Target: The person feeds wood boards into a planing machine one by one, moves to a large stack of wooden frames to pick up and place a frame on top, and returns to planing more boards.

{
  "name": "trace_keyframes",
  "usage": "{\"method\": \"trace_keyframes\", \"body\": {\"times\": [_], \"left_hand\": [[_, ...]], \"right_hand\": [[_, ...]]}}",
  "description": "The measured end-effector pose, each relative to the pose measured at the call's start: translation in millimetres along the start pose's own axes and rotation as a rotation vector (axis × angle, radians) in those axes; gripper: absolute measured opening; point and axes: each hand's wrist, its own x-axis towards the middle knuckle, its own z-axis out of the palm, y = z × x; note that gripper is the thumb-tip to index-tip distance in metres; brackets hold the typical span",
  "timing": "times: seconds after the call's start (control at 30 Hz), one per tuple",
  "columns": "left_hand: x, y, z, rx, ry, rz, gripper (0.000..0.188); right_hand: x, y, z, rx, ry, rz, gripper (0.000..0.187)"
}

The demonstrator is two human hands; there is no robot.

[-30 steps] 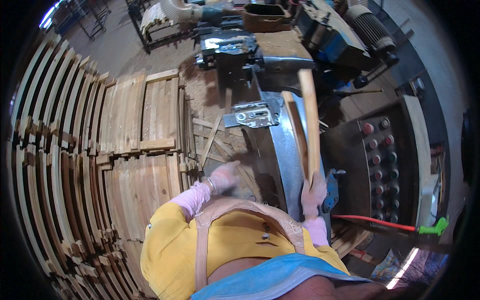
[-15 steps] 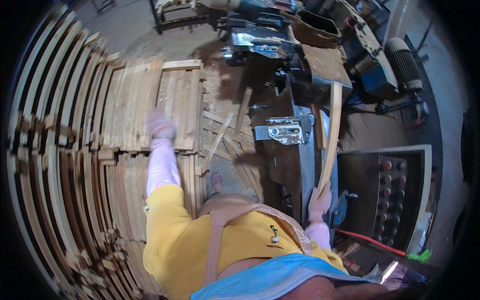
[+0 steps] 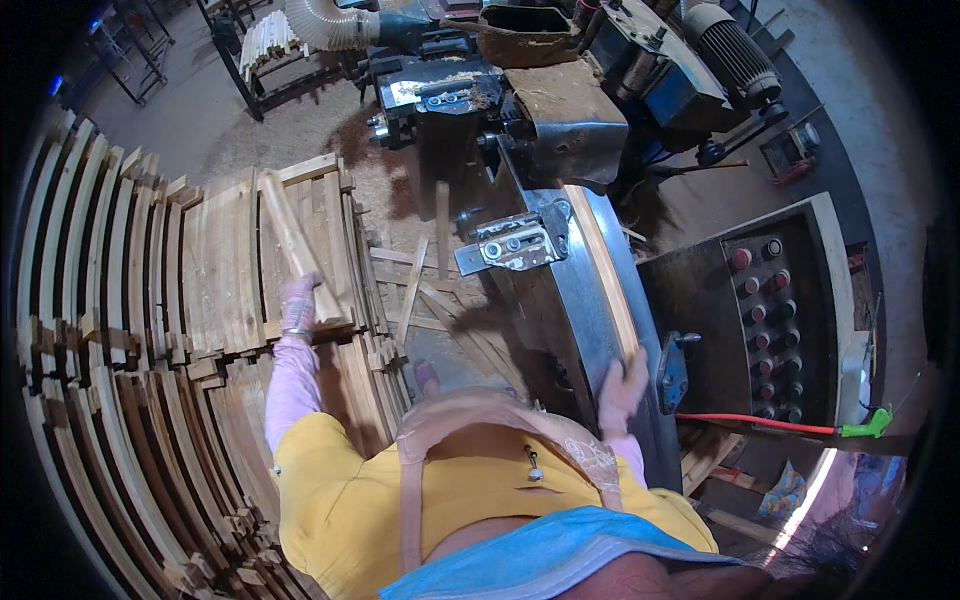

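Note:
My left hand (image 3: 300,303) is closed around the near end of a wooden board (image 3: 286,228), which slants up and away over a stack of flat boards (image 3: 220,265). A long wooden strip (image 3: 600,265) lies along the metal bed (image 3: 590,345) of a woodworking machine, its far end hidden under a dark hood (image 3: 575,145). At the strip's near end is my right hand (image 3: 622,388), fingers on either side of the end; they are slightly blurred.
Tall rows of stacked slats (image 3: 75,250) stand at the left. Loose offcuts (image 3: 430,285) litter the floor between stack and machine. A metal guide bracket (image 3: 515,240) sits on the bed's left edge. A control panel (image 3: 765,320) with several buttons and a red cable (image 3: 760,421) are at the right.
My left hand, blurred over the stack before, now grips a board with its far end raised. The strip on the machine has slid farther under the hood. My view has turned left.

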Motion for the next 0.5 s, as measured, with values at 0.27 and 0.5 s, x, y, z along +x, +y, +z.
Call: {"method": "trace_keyframes", "body": {"times": [0.27, 0.5], "left_hand": [[-224, 96, 203, -0.641, -0.436, 0.283, 0.055], [-316, 62, 332, -0.059, -1.028, 0.447, 0.095]], "right_hand": [[76, -132, 51, 0.241, -0.578, -0.141, 0.068], [28, -112, -34, 0.221, -0.495, -0.242, 0.065]]}}
